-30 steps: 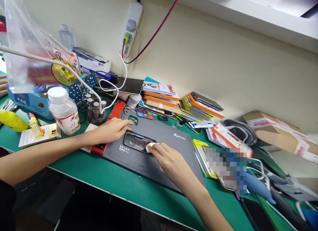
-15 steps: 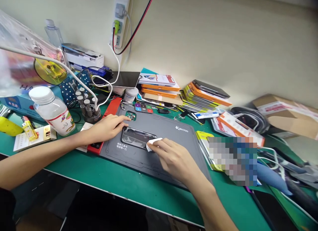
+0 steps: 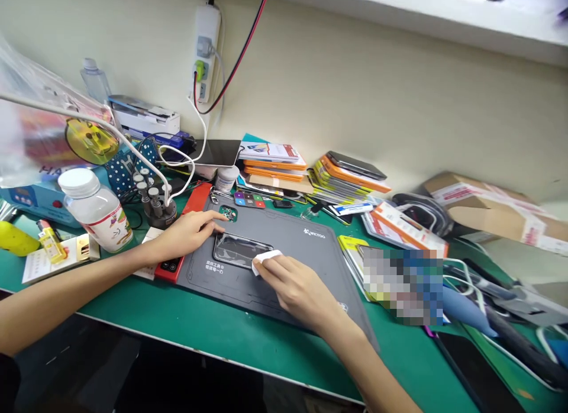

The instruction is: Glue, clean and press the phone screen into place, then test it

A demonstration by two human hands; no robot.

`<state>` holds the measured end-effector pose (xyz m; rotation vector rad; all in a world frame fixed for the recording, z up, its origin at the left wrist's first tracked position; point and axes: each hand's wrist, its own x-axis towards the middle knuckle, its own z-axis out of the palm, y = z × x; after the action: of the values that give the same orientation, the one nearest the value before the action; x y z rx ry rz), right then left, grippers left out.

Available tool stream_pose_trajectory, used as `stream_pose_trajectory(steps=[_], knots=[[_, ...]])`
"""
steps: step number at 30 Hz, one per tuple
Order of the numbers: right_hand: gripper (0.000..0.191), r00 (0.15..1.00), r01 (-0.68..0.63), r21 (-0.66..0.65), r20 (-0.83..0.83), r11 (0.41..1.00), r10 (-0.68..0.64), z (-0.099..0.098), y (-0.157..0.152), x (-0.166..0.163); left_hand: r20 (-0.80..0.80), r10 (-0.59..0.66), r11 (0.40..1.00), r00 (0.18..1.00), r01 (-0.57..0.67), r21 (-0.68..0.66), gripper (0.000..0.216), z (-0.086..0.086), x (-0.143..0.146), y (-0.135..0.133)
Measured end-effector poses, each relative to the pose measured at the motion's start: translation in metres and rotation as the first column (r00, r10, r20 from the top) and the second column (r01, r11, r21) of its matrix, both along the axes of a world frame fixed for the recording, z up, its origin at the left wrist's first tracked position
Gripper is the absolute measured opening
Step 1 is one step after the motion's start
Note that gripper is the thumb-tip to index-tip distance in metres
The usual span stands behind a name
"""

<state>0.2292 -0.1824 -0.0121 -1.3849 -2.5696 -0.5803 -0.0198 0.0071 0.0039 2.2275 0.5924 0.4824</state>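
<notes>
A phone with a dark, glossy screen (image 3: 237, 251) lies flat on a grey work mat (image 3: 310, 262). My right hand (image 3: 295, 286) pinches a folded white wipe (image 3: 265, 258) against the phone's right end. At the phone's upper left corner is my left hand (image 3: 193, 232), palm down, fingers stretched out and apart. Its fingertips are at the corner, though I cannot tell whether they press on it. Just beyond them a small green part holding tiny pieces (image 3: 229, 213) sits in the mat's recess.
On the left stand a clear white-capped bottle (image 3: 95, 212) and a screwdriver holder (image 3: 160, 212). Stacks of orange and yellow boxes (image 3: 275, 167) line the wall. A blue-handled tool (image 3: 465, 309) and a dark phone (image 3: 479, 368) lie to the right.
The view has tilted up and shifted slightly, so the scene sits lower and a little further left. The right hand keeps the wipe at the phone's right end; the left hand stays by the corner.
</notes>
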Motion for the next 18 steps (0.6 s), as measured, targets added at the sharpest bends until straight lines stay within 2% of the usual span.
stream_pose_trajectory(steps=[4,10,13,18], knots=[[0.039,0.998,-0.042,-0.003,0.055,0.999,0.043,0.002,0.009,-0.017,0.035,0.024,0.996,0.999,-0.021,-0.086,0.037,0.003,-0.001,0.001],[0.030,0.996,-0.061,-0.019,0.065,0.998,0.062,0.006,0.025,-0.042,0.032,0.088,0.989,0.996,-0.083,-0.119,0.035,0.007,0.000,0.001],[0.032,0.996,-0.068,-0.013,0.051,0.998,0.069,0.004,0.020,-0.034,0.025,0.050,0.994,0.998,-0.047,-0.099,0.033,0.007,0.000,0.000],[0.055,0.998,0.011,-0.072,-0.058,0.997,-0.015,-0.003,0.001,0.009,0.022,0.038,0.995,0.999,-0.036,-0.089,0.032,0.007,0.000,-0.001]])
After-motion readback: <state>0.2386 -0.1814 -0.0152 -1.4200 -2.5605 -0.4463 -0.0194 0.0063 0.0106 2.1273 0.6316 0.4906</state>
